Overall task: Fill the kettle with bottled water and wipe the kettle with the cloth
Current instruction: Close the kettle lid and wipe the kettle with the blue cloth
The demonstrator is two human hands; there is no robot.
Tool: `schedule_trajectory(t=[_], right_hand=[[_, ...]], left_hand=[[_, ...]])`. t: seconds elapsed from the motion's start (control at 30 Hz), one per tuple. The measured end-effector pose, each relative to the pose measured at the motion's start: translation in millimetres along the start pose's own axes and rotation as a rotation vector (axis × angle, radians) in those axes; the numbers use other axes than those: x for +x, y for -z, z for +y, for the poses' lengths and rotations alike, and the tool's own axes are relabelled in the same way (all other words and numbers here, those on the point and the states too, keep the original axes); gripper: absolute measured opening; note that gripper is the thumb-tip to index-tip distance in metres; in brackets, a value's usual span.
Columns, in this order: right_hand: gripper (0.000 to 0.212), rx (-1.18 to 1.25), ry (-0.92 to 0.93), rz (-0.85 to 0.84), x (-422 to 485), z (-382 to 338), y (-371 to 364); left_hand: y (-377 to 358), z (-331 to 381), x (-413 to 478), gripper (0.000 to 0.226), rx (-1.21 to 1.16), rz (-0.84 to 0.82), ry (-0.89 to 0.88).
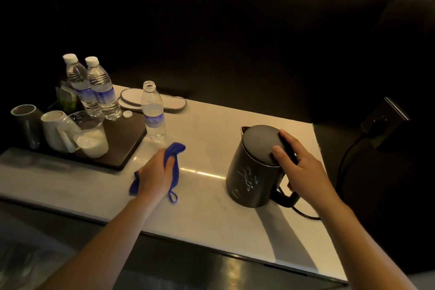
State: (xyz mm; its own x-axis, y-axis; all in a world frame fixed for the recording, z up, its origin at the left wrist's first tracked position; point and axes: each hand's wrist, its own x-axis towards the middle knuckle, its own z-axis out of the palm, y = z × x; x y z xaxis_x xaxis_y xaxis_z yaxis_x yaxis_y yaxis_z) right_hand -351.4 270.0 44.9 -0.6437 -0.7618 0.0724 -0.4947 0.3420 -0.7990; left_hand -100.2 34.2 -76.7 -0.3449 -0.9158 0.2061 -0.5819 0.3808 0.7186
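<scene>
Now, with the open bottle [153,113] standing uncapped and mostly drained beside the tray [122,146], its cap [127,114] lying apart, the filling looks done and the wiping is the step in hand. To do it well, the kettle [255,167] should be held steady from above while the cloth [173,165] is brought across the worktop [211,129] to its dark wall, where pale streaks or droplets show; wipe downward around the body and keep clear of the cord [306,215] trailing from its base, since a tug there could shift it. The right hand [299,167] is spread over the rear of the closed lid, thumb on the lid's rim and fingers curled down by the handle, so it grips the kettle near the worktop's right end. The left hand [156,172] is clenched round the bunched blue cloth, low over the worktop and well apart from the kettle. Two sealed bottles [94,87] stand on the tray with the cups [54,129].
</scene>
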Motion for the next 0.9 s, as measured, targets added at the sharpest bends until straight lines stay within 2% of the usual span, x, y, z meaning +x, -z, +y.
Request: schedule_trajectory(t=[0.07,0.13,0.27,0.37,0.43,0.5,0.63,0.7,0.8,0.9], right_hand=[[0.060,0.001,0.000,0.013,-2.1,-2.4,-2.7],[0.062,0.014,-0.003,0.025,-3.8,-4.7,-4.5],[0.069,0.022,0.002,0.043,-7.5,-7.6,-5.4],[0.065,0.013,0.004,0.062,-9.3,-8.1,-6.7],[0.061,-0.008,0.014,0.078,-8.7,-6.6,-7.7],[0.058,-0.018,0.028,0.088,-8.5,-3.9,-9.8],[0.059,-0.005,0.045,0.107,-10.0,1.1,-14.8],[0.059,0.004,0.037,0.118,-9.5,1.5,-16.6],[0.058,-0.008,0.034,0.132,-7.7,1.4,-17.4],[0.059,-0.016,0.028,0.126,-8.4,2.1,-18.1]], left_hand=[[9.3,28.1,-9.5,0.013,-0.404,-0.041,0.102],[13.1,60.1,-25.6,0.016,-0.684,-0.095,0.166],[-5.7,116.5,-64.6,0.023,-0.876,-0.117,0.105],[-30.5,153.8,-97.4,0.041,-1.043,-0.173,0.078],[-47.5,175.5,-116.1,0.049,-1.026,-0.155,0.009],[-63.5,192.1,-122.9,0.050,-0.876,-0.040,-0.028],[-88.7,201.9,-113.1,0.047,-0.720,0.185,0.035],[-99.4,195.6,-104.5,0.048,-0.679,0.264,0.003],[-114.4,173.8,-89.2,0.046,-0.661,0.310,-0.077],[-121.4,151.2,-80.7,0.040,-0.724,0.268,-0.030]])
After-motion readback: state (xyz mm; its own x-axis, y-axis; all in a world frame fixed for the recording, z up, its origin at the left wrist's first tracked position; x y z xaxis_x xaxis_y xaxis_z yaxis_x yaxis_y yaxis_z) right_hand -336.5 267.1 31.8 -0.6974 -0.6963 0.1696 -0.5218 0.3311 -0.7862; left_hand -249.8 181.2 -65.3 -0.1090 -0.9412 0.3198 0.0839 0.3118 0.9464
